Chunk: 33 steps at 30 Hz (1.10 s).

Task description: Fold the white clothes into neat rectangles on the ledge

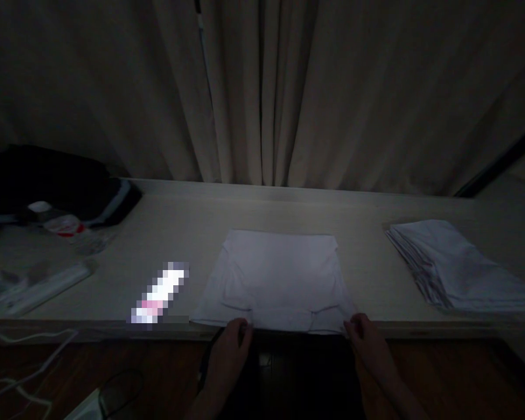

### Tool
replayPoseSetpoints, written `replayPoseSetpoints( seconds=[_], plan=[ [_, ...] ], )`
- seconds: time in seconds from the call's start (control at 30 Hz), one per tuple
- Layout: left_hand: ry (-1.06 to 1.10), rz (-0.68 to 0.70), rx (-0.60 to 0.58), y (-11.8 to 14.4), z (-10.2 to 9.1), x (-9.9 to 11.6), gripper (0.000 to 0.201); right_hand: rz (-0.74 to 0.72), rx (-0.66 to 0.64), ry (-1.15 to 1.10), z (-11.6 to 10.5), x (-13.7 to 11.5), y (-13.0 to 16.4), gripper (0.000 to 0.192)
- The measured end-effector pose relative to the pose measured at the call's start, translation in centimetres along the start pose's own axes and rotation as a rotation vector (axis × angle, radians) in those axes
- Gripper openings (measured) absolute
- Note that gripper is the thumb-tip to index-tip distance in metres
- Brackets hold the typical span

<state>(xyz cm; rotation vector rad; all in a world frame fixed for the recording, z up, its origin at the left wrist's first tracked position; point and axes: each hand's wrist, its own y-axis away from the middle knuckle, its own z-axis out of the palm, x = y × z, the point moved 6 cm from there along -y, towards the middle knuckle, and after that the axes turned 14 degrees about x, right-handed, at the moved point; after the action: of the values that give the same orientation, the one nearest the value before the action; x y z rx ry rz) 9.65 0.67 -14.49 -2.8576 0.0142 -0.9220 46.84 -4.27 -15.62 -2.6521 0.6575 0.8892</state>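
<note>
Our left hand (230, 353) and right hand (370, 338) each pinch, in a thumb-and-finger grip, a folded white cloth (284, 274). We cannot read the red-and-white label (70, 228) on the clear plastic bottle (87, 240).

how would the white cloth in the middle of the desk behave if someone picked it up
The white cloth would probably sag, given its creases and soft folds. It looks light for its spread, lying thin and flat. Its folds may slip open, since no fastening shows.
</note>
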Motion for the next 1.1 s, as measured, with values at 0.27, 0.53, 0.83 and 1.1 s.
replayPoseSetpoints(
  seconds=[0.27,0.53,0.83,1.1],
  plan=[
    [0.167,-0.316,-0.201,-1.1,2.1,-0.5,0.041,0.055,-0.267,-0.086,6.9,-5.8,2.4,0.038],
    [0.205,-0.315,-0.146,-4.6,1.7,-0.1,0.034,0.061,-0.206,-0.147,7.2,-7.4,0.0,0.036],
    [0.053,-0.294,-0.104,-4.1,2.0,-0.9,0.024,0.123,-0.280,-0.083,9.0,-6.6,0.4,0.033],
    [-0.060,-0.255,-0.090,-4.6,1.6,-0.2,0.025,0.111,-0.348,-0.044,9.0,-6.7,0.7,0.041]
  ],
)
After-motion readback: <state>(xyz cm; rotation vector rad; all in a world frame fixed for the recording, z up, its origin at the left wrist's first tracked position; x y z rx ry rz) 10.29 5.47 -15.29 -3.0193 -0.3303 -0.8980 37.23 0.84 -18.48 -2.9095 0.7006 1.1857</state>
